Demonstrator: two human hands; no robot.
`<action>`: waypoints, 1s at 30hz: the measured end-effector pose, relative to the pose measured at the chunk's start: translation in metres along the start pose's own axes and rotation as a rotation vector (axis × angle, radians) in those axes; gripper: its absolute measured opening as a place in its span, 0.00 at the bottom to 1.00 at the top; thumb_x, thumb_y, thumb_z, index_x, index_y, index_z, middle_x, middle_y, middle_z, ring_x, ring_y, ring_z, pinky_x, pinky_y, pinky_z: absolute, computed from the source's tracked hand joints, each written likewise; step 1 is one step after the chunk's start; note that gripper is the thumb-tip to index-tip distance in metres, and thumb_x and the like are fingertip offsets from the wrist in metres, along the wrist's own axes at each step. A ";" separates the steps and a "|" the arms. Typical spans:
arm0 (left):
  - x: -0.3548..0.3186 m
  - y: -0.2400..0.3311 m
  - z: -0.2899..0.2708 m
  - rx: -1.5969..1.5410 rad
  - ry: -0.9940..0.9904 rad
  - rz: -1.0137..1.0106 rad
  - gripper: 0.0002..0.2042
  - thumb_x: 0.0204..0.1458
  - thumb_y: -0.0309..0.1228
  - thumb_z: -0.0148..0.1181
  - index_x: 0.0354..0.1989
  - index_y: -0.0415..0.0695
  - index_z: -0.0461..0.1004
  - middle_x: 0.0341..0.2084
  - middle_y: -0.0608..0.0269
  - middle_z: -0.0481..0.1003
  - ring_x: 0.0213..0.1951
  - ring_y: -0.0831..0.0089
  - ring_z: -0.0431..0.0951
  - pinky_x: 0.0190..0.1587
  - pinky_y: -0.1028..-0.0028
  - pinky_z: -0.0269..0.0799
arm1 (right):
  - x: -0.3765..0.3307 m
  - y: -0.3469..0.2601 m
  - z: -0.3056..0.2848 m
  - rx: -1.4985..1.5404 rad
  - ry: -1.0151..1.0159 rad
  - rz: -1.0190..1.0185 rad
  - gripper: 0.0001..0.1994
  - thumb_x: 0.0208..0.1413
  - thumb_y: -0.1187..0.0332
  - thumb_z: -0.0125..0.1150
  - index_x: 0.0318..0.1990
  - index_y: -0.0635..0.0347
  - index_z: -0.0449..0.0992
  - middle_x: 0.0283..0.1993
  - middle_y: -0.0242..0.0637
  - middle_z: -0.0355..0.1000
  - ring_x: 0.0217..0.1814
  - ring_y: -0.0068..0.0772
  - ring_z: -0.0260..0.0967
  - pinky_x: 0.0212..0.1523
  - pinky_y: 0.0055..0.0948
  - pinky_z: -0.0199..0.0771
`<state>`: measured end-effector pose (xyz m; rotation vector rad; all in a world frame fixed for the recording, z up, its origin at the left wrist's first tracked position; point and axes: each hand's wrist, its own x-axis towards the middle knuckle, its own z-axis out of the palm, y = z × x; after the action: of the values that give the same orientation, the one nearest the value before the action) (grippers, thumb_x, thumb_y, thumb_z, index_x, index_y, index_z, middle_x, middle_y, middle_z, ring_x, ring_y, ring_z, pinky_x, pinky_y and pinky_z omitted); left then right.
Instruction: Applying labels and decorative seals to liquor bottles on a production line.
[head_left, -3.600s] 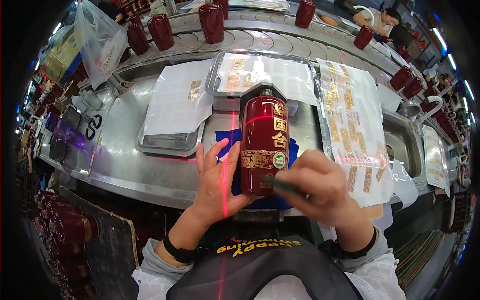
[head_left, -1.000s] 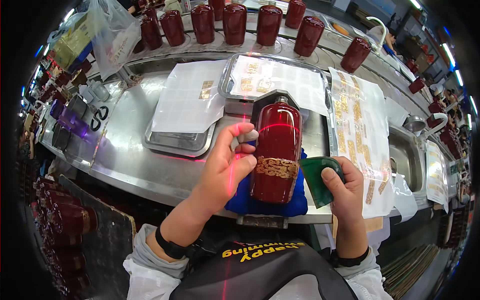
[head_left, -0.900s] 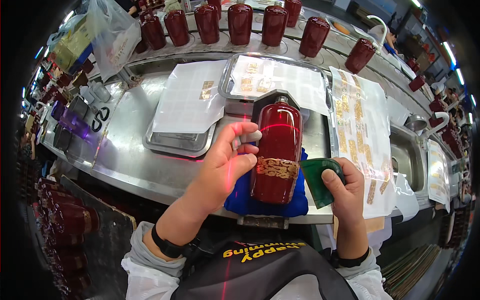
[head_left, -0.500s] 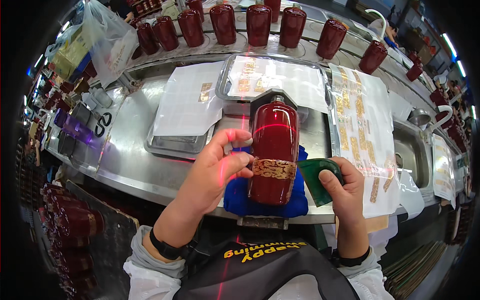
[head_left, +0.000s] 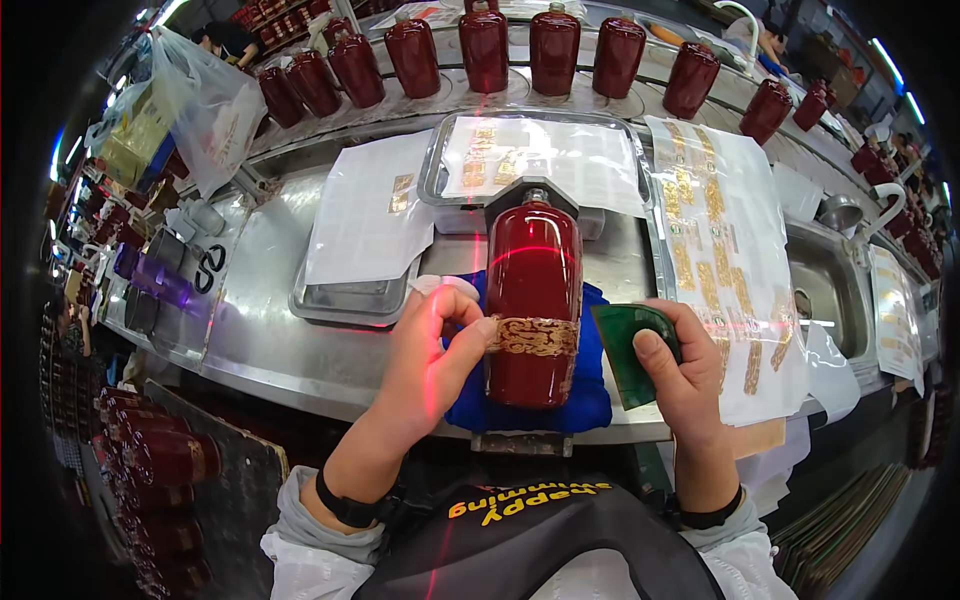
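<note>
You're at a curved steel counter (head_left: 270,330). Landmark: the blue cloth (head_left: 590,400) at its near edge, with a red bottle (head_left: 533,300) lying on it, neck pointing away from you. Left of the cloth sits a metal tray (head_left: 345,300) under a white sheet (head_left: 370,225). Beyond the cloth is a second tray (head_left: 440,175) lined with plastic and gold labels. Right of the cloth lies a long clear sheet of gold labels (head_left: 715,250), and further right a sink (head_left: 830,290) is set into the counter. Far beyond the cloth, a row of red bottles (head_left: 555,50) stands upright along the back edge. Far left of the cloth sit a plastic bag (head_left: 205,110) and small jars (head_left: 150,280).
</note>
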<state>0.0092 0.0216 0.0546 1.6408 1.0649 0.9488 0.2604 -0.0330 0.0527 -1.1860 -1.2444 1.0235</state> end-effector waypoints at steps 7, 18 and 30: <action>-0.006 0.046 0.002 -0.216 -0.064 -0.055 0.04 0.59 0.28 0.52 0.36 0.40 0.66 0.33 0.61 0.73 0.29 0.81 0.71 0.32 0.81 0.66 | -0.001 0.001 -0.001 -0.286 -0.062 -0.216 0.21 0.59 0.82 0.50 0.61 0.65 0.66 0.56 0.50 0.68 0.55 0.36 0.69 0.55 0.30 0.68; -0.012 0.028 0.015 0.506 0.031 0.311 0.36 0.40 0.38 0.73 0.57 0.40 0.59 0.43 0.54 0.69 0.40 0.67 0.70 0.42 0.69 0.67 | 0.000 0.007 0.017 -0.628 -0.235 -0.595 0.32 0.40 0.87 0.58 0.59 0.55 0.71 0.63 0.54 0.60 0.59 0.59 0.61 0.59 0.46 0.64; -0.005 0.010 0.018 0.109 0.113 0.209 0.16 0.59 0.40 0.57 0.36 0.37 0.68 0.32 0.59 0.68 0.35 0.69 0.67 0.41 0.71 0.65 | 0.002 0.000 0.019 -0.759 -0.193 -0.615 0.32 0.40 0.85 0.59 0.58 0.52 0.72 0.64 0.53 0.60 0.59 0.58 0.60 0.59 0.46 0.65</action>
<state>0.0263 0.0101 0.0583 1.8335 1.0499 1.1487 0.2417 -0.0290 0.0525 -1.1298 -2.0864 0.1907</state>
